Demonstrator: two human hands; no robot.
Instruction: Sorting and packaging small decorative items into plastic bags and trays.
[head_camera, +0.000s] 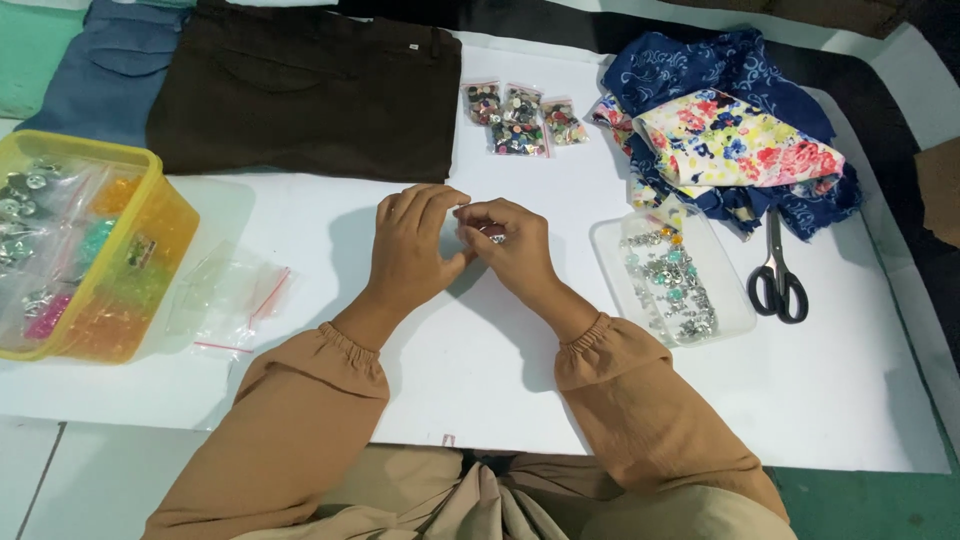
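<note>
My left hand and my right hand meet over the middle of the white sheet, fingertips pinched together. Between them sits a small shiny metallic piece, mostly hidden by the fingers, held by my right fingertips with the left fingers touching it. Both arms wear tan sleeves with gathered cuffs. To the right of my right hand lies a clear shallow tray filled with several small silver and teal pieces.
A yellow plastic box of bagged bits stands at the left, with its clear lid and empty zip bags beside it. Brown trousers and three small button bags lie behind. Floral and blue fabrics and black scissors are right.
</note>
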